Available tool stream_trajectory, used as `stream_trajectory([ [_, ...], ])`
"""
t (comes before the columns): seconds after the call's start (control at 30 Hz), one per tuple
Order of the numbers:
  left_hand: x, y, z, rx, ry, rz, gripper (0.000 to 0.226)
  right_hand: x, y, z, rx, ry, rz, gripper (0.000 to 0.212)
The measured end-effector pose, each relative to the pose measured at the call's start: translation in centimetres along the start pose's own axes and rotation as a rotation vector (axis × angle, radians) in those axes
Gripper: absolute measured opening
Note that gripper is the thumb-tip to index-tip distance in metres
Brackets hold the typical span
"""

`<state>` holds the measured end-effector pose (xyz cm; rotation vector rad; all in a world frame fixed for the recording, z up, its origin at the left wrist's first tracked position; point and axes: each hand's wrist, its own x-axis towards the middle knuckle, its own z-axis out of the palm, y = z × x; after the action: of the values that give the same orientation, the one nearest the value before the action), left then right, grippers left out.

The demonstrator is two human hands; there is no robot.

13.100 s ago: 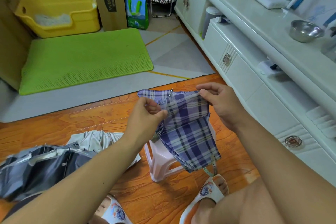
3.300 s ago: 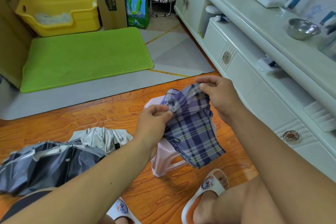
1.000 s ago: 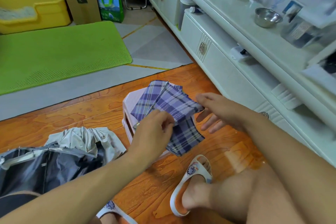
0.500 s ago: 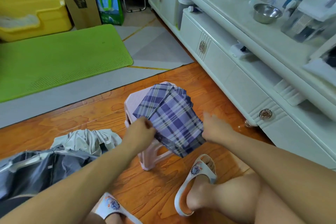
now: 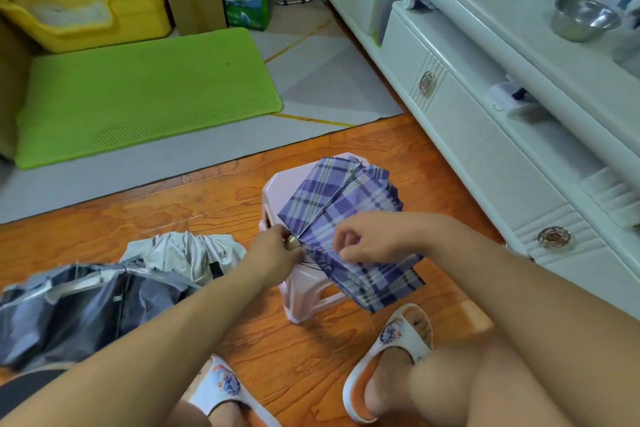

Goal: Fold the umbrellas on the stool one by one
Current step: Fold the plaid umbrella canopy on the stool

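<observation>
- While the white cabinet fills the 3 o'clock side, a green mat lies at 10 o'clock.
- Dark grey umbrella is heaped on the floor at 8 o'clock.
- Plaid umbrella lies across the pink stool, dead centre.
- Right hand fingers pinch its fabric.
- Left hand fingers grip its metal tip.

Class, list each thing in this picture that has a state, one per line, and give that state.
Purple plaid umbrella: pleats gathered, lying on the pink plastic stool.
Left hand: grips the umbrella's tip.
Right hand: pinches its fabric.
Dark grey umbrella: crumpled, unfolded on the floor.
Steel bowl: upright.
</observation>
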<state>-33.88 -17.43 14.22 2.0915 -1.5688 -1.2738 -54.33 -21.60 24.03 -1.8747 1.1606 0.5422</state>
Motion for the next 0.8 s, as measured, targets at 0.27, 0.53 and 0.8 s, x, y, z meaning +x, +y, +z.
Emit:
stream_trajectory([
  [0.27,0.5,0.4,-3.2,0.073,0.353,0.354,0.026,1.2,2.5,-0.1,0.366,-0.128,0.129,0.023],
  [0.53,0.4,-1.6,-3.6,0.137,0.330,0.569,0.031,3.7,3.0,-4.9,0.398,0.779,0.256,0.054],
  [0.8,-0.5,-0.6,-5.1,0.220,0.368,0.802,0.031,2.3,2.7,-6.2,0.821,0.695,0.103,0.037],
])
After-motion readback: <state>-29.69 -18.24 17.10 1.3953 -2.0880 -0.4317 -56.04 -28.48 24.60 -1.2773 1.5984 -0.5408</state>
